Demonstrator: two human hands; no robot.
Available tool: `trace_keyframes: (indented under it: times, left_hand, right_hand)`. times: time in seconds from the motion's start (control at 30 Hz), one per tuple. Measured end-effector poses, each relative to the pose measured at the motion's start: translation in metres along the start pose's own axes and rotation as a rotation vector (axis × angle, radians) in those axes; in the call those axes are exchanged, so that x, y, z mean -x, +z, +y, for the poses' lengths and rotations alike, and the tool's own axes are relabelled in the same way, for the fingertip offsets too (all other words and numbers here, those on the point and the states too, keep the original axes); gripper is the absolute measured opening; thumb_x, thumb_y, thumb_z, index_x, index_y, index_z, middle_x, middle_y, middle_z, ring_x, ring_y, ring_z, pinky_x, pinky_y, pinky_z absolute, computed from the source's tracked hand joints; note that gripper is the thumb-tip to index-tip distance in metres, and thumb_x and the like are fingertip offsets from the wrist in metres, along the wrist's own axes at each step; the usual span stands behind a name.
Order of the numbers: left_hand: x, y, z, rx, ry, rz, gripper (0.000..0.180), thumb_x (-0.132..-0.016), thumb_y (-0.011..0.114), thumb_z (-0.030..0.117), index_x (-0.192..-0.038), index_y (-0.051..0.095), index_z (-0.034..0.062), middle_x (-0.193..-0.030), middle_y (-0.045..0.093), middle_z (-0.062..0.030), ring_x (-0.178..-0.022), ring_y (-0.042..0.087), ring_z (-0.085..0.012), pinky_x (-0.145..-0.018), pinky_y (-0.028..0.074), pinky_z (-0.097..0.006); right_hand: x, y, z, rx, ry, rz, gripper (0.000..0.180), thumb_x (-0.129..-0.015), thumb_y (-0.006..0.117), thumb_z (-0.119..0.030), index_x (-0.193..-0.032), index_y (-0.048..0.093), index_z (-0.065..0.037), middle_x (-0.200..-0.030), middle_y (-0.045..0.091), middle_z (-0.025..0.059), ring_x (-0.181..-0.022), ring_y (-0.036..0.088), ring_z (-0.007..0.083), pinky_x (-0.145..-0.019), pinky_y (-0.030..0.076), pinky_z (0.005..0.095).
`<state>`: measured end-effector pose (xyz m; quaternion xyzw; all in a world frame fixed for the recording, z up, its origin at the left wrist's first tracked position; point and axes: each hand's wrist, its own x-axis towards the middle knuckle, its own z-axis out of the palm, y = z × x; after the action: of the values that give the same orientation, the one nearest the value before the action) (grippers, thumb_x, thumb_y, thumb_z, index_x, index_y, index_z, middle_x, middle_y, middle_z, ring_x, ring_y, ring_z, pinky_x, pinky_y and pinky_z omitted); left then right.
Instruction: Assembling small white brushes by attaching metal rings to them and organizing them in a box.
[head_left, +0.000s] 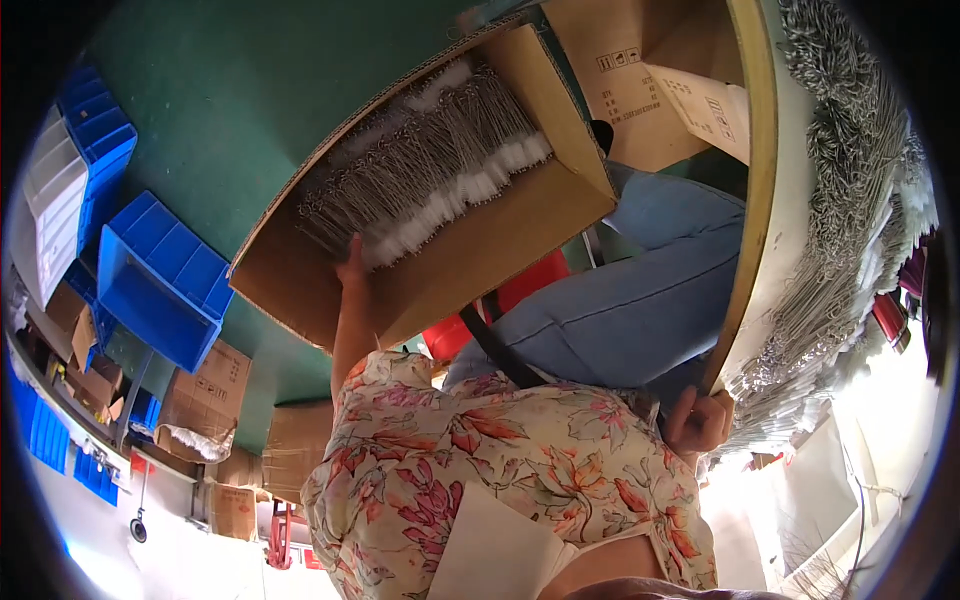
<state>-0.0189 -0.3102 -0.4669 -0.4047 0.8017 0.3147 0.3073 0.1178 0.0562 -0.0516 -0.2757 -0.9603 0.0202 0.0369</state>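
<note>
My left hand [352, 264] reaches into an open cardboard box [480, 245] on my left. Its fingers are stretched out at the near left end of a row of thin brushes [430, 165] with twisted wire stems and white bristles. It touches the row's end; part of the hand is hidden among the wires. On the right, my right hand [698, 422] is at the wooden edge of a table [757, 200], its fingers curled in with nothing visible in them. Beyond that edge lies a large heap of similar wire brushes [835, 220].
Blue plastic bins [165, 280] and a pale crate [55, 210] stand at the far left. Another open carton [640, 90] is beyond my knees. Several cardboard boxes [210, 390] are on the left behind me. Something red [530, 280] shows beneath my leg.
</note>
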Motion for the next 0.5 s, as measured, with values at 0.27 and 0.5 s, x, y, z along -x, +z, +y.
trace_keyframes:
  times: [0.27, 0.5]
  left_hand:
    - [-0.107, 0.102, -0.075, -0.004, -0.055, -0.6, 0.095, -0.065, 0.078, 0.041, -0.133, 0.03, -0.0065, -0.13, 0.042, -0.0135, -0.112, 0.046, -0.0267, -0.09, 0.042, -0.037]
    - [-0.035, 0.061, 0.002, 0.004, -0.145, -0.61, 0.095, -0.069, 0.069, 0.053, -0.135, 0.027, -0.0014, -0.131, 0.041, -0.0158, -0.114, 0.045, -0.0315, -0.087, 0.042, -0.042]
  right_hand:
    - [-0.011, -0.001, 0.008, -0.041, -0.061, 0.007, 0.016, -0.072, 0.062, -0.01, -0.062, 0.05, -0.005, -0.059, 0.049, 0.0105, -0.049, 0.048, 0.0252, -0.043, 0.035, 0.0328]
    - [-0.009, 0.006, 0.014, -0.125, -0.067, -0.014, 0.017, -0.071, 0.06, -0.004, -0.061, 0.046, -0.005, -0.051, 0.036, 0.0042, -0.044, 0.034, 0.0183, -0.041, 0.023, 0.0299]
